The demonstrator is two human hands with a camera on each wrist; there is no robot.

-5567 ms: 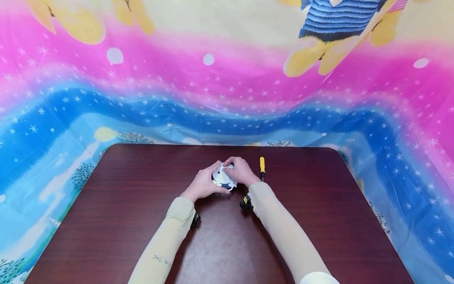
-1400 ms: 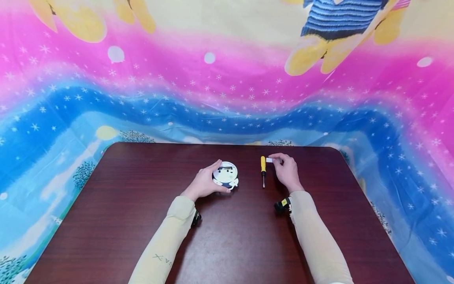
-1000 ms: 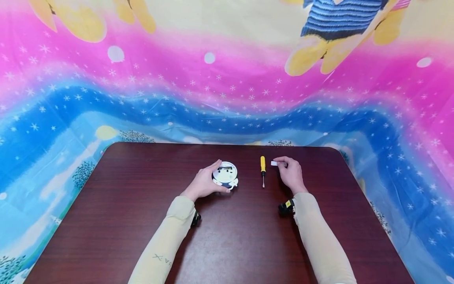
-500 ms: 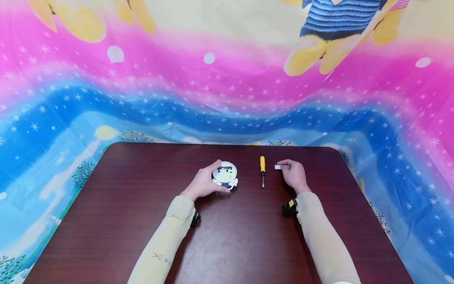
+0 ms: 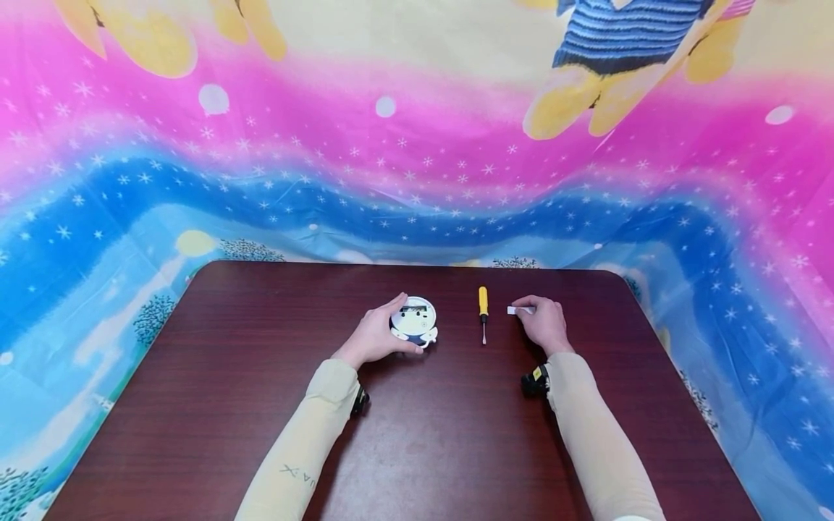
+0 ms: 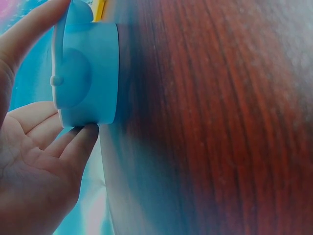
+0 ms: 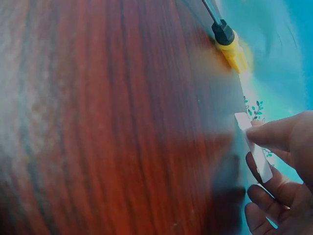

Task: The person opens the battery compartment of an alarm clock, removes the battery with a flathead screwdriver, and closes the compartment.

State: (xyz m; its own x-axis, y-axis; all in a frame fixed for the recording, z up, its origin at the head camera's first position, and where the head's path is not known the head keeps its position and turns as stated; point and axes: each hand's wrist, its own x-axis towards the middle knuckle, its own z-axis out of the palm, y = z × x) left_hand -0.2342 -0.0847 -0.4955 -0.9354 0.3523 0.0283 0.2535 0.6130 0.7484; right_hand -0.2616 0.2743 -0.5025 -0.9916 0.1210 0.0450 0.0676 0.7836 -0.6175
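Observation:
A small round white alarm clock (image 5: 417, 318) lies back side up on the table, its long battery slot uncovered and two dark knobs below the slot. My left hand (image 5: 374, 334) grips it from the left, thumb at the near edge and fingers at the far edge. From the side, in the left wrist view, the clock (image 6: 90, 73) shows a thick drum-shaped body with rounded bumps. To the right, my right hand (image 5: 542, 323) pinches a flat white battery cover (image 5: 511, 310). In the right wrist view the cover (image 7: 259, 161) sits between thumb and fingers, close over the tabletop.
A yellow-handled screwdriver (image 5: 483, 304) lies between the hands, its tip toward the person. The dark wooden table (image 5: 260, 405) ends at its far edge against a printed curtain (image 5: 417, 181).
Earlier both hands were on the clock. The right hand has moved right past the screwdriver with the battery cover, then slightly nearer, and the slot shows. The left hand has stayed.

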